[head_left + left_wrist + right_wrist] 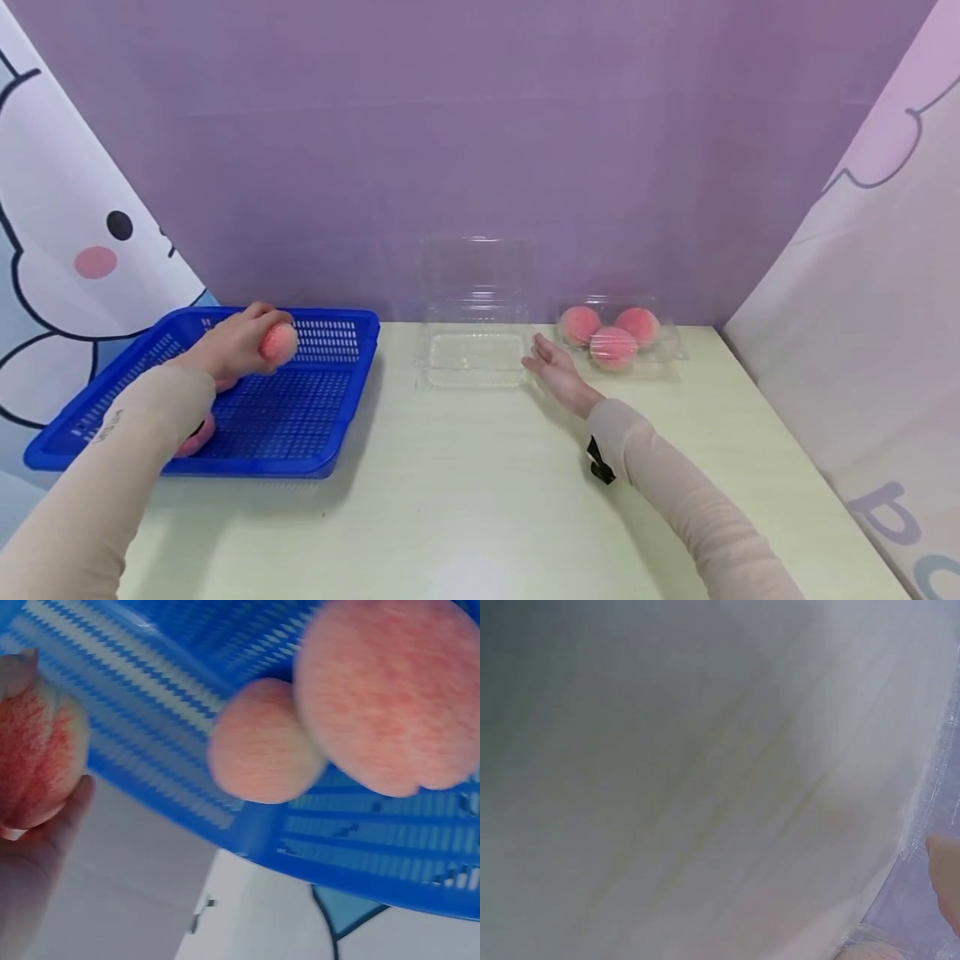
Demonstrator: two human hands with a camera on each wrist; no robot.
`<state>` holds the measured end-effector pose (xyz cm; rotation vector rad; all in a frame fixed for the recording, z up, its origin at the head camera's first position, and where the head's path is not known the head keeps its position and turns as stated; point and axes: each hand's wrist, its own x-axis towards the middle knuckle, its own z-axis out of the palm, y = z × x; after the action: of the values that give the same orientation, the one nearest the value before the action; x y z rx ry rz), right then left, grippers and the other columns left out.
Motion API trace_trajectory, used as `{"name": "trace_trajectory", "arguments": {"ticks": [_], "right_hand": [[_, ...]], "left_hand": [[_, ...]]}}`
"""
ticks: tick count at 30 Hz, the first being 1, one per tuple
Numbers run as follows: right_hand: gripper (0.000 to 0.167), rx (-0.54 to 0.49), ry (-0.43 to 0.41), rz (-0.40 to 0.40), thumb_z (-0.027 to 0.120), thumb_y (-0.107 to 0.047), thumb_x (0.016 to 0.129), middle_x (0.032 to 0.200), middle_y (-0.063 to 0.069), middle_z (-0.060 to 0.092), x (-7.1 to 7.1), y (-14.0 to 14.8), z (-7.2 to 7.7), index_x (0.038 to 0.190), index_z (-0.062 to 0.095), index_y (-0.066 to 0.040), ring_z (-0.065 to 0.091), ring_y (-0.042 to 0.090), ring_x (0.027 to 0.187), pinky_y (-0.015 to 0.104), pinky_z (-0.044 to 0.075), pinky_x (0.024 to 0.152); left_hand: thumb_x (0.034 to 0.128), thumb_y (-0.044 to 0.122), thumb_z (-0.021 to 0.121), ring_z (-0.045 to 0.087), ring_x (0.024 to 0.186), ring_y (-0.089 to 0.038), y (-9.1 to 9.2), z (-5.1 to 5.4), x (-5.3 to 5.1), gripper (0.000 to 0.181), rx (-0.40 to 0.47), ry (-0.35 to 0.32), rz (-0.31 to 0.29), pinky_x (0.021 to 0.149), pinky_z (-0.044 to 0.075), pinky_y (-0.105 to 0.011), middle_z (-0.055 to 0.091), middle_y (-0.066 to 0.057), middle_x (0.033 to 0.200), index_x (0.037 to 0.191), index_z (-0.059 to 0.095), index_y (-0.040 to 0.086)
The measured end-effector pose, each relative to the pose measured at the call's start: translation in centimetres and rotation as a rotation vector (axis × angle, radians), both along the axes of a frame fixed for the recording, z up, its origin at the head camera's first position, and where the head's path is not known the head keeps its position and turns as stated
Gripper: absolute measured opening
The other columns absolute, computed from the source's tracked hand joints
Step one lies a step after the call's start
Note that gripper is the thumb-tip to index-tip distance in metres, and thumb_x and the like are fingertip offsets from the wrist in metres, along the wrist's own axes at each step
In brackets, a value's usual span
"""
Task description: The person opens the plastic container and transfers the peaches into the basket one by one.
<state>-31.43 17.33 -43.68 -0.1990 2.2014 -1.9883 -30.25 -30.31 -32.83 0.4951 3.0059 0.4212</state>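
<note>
Above the blue basket [300, 408], my left hand [228, 346] grips a pink peach [279, 343], which also shows at the left of the left wrist view [45, 757]. Two more peaches, a smaller one [262, 742] and a nearer one [390, 690], lie in the basket. My right hand [558, 375] has its fingers extended beside the right edge of a clear plastic box [476, 358] whose lid stands raised against the wall; whether it touches the box I cannot tell. Pale cloth fills most of the right wrist view.
Right of my right hand, another clear plastic box [663, 367] holds three pink peaches [613, 347]. A purple backdrop [480, 150] rises behind the pale table [450, 483], with printed panels at both sides.
</note>
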Motion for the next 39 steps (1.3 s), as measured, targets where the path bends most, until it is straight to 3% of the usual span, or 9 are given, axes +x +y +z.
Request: {"name": "trace_trajectory", "arguments": {"ticks": [4, 8, 15, 20, 29, 34, 39], "right_hand": [[0.07, 0.002, 0.001, -0.005, 0.049, -0.01, 0.093, 0.153, 0.015, 0.004, 0.1, 0.1, 0.0, 0.146, 0.003, -0.001, 0.008, 0.027, 0.141, 0.038, 0.014, 0.114], [0.071, 0.006, 0.002, -0.015, 0.049, -0.01, 0.092, 0.153, 0.014, 0.006, 0.0, 0.1, -0.1, 0.146, 0.004, -0.001, 0.01, 0.026, 0.141, 0.038, 0.015, 0.114], [0.07, 0.0, 0.005, -0.003, 0.049, -0.01, 0.093, 0.154, 0.012, 0.006, -0.2, 0.0, -0.3, 0.146, 0.004, -0.002, 0.01, 0.025, 0.141, 0.037, 0.015, 0.114], [0.07, 0.006, 0.002, -0.007, 0.049, -0.01, 0.093, 0.154, 0.012, 0.006, -0.2, -0.1, -0.3, 0.146, 0.004, -0.002, 0.01, 0.025, 0.141, 0.037, 0.016, 0.114], [0.07, 0.015, -0.008, -0.012, 0.049, -0.01, 0.093, 0.154, 0.011, 0.005, -0.1, 0.1, -0.1, 0.146, 0.003, -0.003, 0.01, 0.025, 0.141, 0.037, 0.016, 0.114], [0.07, 0.048, -0.009, -0.017, 0.049, -0.013, 0.093, 0.154, 0.009, 0.007, -0.1, 0.1, 0.0, 0.147, 0.004, -0.005, 0.012, 0.023, 0.141, 0.036, 0.017, 0.114], [0.07, 0.015, -0.016, -0.018, 0.049, -0.011, 0.093, 0.154, 0.011, 0.007, -0.1, 0.1, 0.0, 0.146, 0.004, -0.003, 0.011, 0.024, 0.141, 0.036, 0.017, 0.114]], "left_hand": [[0.0699, 0.01, 0.075, 0.04, 0.111, -0.047, -0.8, -1.4, -1.0, 0.075, -0.051, 0.001, 0.008, 0.087, 0.036, -0.068, 0.036, -0.02, 0.13, 0.135, 0.038, 0.006], [0.0705, 0.012, 0.074, 0.038, 0.111, -0.051, -1.2, -2.6, -1.6, 0.073, -0.104, -0.044, 0.036, 0.087, 0.035, -0.069, 0.035, -0.023, 0.13, 0.134, 0.039, 0.007], [0.0697, 0.008, 0.072, 0.027, 0.119, -0.056, -1.9, -4.1, -2.1, 0.077, -0.079, -0.139, 0.097, 0.091, 0.026, -0.073, 0.024, -0.03, 0.138, 0.137, 0.034, 0.004], [0.0667, 0.008, 0.075, 0.029, 0.116, -0.059, -2.4, -4.9, -2.5, 0.087, -0.123, -0.169, 0.117, 0.088, 0.028, -0.073, 0.022, -0.033, 0.136, 0.139, 0.028, 0.002], [0.0637, 0.013, 0.079, 0.028, 0.118, -0.058, -2.4, -5.7, -2.8, 0.094, -0.088, -0.221, 0.132, 0.088, 0.027, -0.073, 0.019, -0.031, 0.139, 0.141, 0.026, 0.004], [0.0644, 0.016, 0.078, 0.02, 0.121, -0.06, -2.5, -5.8, -2.8, 0.098, -0.072, -0.255, 0.145, 0.089, 0.022, -0.075, 0.011, -0.033, 0.143, 0.143, 0.021, 0.005], [0.0652, 0.02, 0.078, 0.019, 0.121, -0.06, -2.5, -5.8, -2.8, 0.098, -0.075, -0.287, 0.164, 0.088, 0.021, -0.075, 0.01, -0.033, 0.144, 0.143, 0.022, 0.005]]}}
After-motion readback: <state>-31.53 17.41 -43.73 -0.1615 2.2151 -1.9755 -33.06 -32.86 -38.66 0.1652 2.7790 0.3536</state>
